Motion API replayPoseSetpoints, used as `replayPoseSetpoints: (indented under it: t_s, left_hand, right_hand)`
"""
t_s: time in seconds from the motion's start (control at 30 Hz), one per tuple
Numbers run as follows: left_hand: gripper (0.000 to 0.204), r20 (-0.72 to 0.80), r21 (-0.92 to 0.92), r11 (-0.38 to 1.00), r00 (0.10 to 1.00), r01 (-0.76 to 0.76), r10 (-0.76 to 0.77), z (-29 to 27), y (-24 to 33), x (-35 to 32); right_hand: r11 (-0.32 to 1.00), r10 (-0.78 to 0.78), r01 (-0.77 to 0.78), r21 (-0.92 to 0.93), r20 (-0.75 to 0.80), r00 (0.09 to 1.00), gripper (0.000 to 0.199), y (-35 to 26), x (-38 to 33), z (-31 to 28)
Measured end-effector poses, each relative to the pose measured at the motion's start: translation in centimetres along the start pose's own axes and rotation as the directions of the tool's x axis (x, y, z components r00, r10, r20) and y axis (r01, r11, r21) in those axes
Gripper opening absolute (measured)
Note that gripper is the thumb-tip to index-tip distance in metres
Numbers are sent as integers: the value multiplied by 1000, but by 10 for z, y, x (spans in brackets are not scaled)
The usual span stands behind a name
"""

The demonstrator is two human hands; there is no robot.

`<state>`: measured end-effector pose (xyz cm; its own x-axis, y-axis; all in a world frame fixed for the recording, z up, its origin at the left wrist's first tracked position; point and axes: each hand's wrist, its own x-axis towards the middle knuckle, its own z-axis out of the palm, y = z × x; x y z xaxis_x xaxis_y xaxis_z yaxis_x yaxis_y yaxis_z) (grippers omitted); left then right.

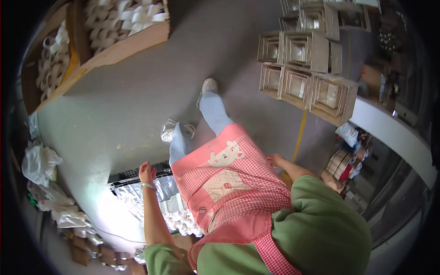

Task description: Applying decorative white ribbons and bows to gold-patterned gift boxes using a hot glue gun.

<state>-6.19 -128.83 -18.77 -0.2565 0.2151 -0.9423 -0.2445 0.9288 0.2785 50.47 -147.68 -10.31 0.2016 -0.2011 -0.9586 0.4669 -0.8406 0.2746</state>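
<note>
My left hand hangs out to the left with its fingers curled in, and nothing shows in it. A pale band circles that wrist. Beneath and beside it is a black crate with silvery wrapping and white curled pieces. At my right side, my right hand is beside the edge of my red checked apron. Its fingers look loosely stretched and hold nothing that I can see. One foot is ahead of the other, which has a clear wrap over the shoe.
Large cardboard boxes of white curled strips stand at far left. Stacked open cartons are at far right, near a yellow floor line. Plastic bags line the left side. A long pale ledge runs along the right.
</note>
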Motion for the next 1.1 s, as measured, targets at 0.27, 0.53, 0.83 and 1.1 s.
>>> replayPoseSetpoints:
  t_s: [0.27, 0.53, 0.83, 1.1]
  left_hand:
    - [31, 243, 228, 957, 962, -182, 125, 154, 123, -53]
    - [30, 565, 438, 783, 813, -441, 141, 353, 204, -161]
    - [25, 398, 561, 692, 881, -454, 255, 338, 290, -113]
    - [33, 60, 668, 734, 992, -122, 110, 277, 365, -53]
  right_hand:
    - [875, -64, 34, 483, 45, 997, 30, 15, -25, 7]
    - [733, -113, 62, 678, 32, 993, 27, 3, -62, -11]
    - [647, -205, 183, 740, -62, 977, 28, -63, -90, -81]
    - [555, -127, 208, 805, -165, 978, 27, -143, -111, -180]
